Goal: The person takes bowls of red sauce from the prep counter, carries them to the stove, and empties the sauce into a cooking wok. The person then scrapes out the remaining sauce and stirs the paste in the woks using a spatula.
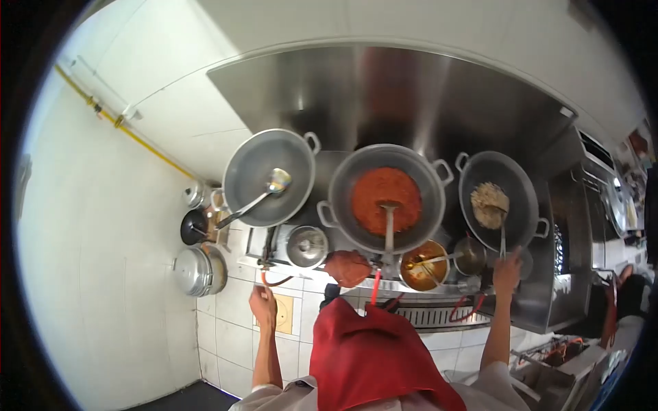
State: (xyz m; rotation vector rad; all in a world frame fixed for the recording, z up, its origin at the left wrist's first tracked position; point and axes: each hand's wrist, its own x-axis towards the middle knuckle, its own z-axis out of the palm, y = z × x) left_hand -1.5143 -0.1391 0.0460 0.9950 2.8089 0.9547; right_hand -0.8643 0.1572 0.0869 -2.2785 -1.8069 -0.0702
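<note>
My right hand (506, 272) is closed round the handle of a long spatula (503, 236), whose head rests in pale chopped food (488, 204) inside the right wok (524, 188). My left hand (263, 306) hangs in front of the stove's left part, its fingers curled; whether anything is in them is too small to tell. In the middle wok (343, 192) a ladle (389, 229) stands in red sauce (377, 192). The left wok (257, 161) holds only a ladle (255, 205). A small pot of orange liquid (415, 274) with utensils sits at the front edge.
An empty metal bowl (306, 246) and a reddish cloth (347, 268) lie along the front edge. Lidded pots (194, 271) stand at the left wall. Red hoses (468, 314) hang below the stove. Another person's arm (609, 315) shows at the far right.
</note>
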